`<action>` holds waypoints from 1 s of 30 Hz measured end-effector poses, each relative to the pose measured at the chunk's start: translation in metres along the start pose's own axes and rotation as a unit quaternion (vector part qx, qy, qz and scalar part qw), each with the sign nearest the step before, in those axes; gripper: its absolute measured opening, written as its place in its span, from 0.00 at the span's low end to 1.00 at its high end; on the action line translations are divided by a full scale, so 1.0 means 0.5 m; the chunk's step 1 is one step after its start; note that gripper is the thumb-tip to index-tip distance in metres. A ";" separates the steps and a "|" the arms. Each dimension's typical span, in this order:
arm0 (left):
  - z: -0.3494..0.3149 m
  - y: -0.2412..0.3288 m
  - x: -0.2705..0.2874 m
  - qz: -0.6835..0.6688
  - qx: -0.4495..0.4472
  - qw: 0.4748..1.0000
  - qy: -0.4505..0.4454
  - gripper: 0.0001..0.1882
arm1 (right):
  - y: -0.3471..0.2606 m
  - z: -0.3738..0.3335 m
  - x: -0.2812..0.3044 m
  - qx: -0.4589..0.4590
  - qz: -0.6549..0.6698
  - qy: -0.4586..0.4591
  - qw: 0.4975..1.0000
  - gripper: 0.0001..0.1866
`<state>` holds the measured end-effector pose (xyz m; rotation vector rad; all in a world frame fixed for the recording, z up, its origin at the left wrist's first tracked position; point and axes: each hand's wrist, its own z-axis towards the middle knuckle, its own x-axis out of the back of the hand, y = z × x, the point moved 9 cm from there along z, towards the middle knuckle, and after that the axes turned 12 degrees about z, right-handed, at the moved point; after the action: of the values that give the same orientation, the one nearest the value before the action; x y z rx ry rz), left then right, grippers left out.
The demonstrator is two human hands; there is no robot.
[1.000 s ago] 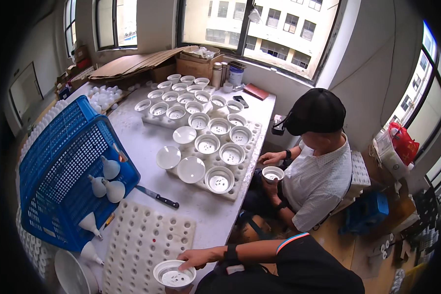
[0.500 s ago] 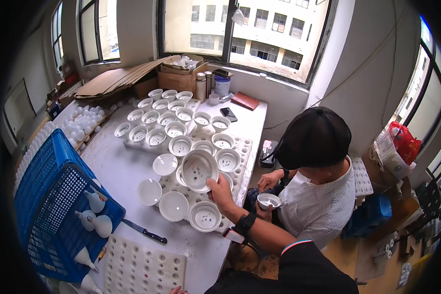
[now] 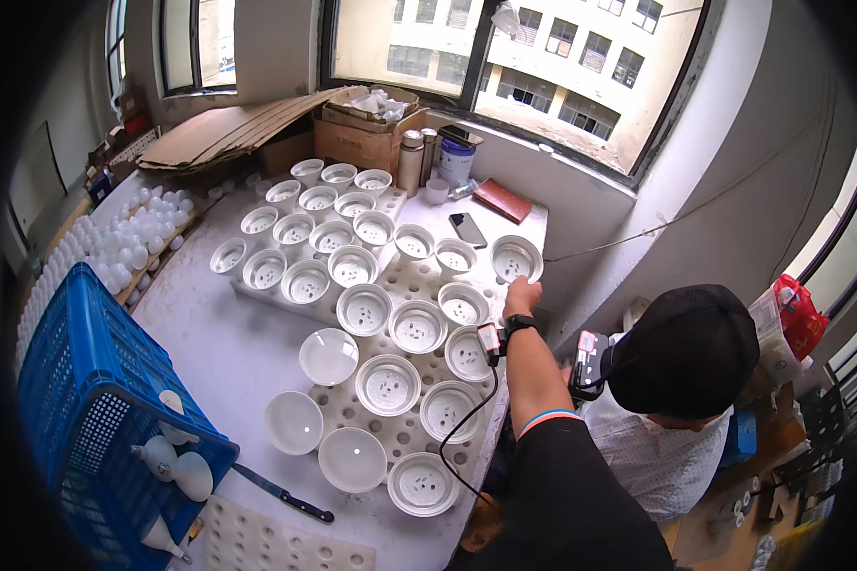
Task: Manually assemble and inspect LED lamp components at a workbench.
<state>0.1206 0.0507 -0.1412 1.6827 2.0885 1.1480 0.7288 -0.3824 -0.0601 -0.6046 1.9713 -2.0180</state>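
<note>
My right hand (image 3: pixel 522 297), with a dark watch on its wrist, reaches to the table's far right edge. Its fingers are closed on the rim of a white lamp housing (image 3: pixel 516 259), a round cup with small holes in its floor. Similar housings stand in rows, many in white foam trays with round holes (image 3: pixel 405 428); one housing (image 3: pixel 464 303) is close to my forearm. Three smooth white lamp covers or discs (image 3: pixel 352 460) lie at the near left of the rows. My left hand is out of view.
A co-worker in a black cap (image 3: pixel 686 350) sits to the right, close to my arm. A knife (image 3: pixel 284 493) lies beside the blue crate (image 3: pixel 114 400) of bulbs. A phone (image 3: pixel 467 229), a red-brown notebook (image 3: pixel 503 201) and flasks (image 3: pixel 410 160) are at the back.
My right hand has carried the lamp housing from above the middle rows to the far right edge of the table. My left fingertips have left the lower edge of view. The co-worker has leaned down.
</note>
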 end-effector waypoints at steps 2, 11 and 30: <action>0.032 -0.022 0.002 -0.008 0.011 1.000 -0.005 0.23 | 0.081 0.109 -0.012 -0.051 0.026 -0.044 0.997 0.22; 0.014 -0.074 0.083 -0.071 0.119 0.987 0.083 0.26 | 0.106 0.121 -0.134 -0.024 -0.129 -0.245 0.961 0.09; 0.180 0.017 0.604 -0.170 0.006 0.904 0.393 0.29 | 0.187 0.121 -0.284 0.012 0.013 -0.292 0.956 0.13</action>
<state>0.0856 0.3621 -0.1084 0.8285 2.6705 1.8848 0.8721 -0.3755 -0.1699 -1.0222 1.5802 -1.5929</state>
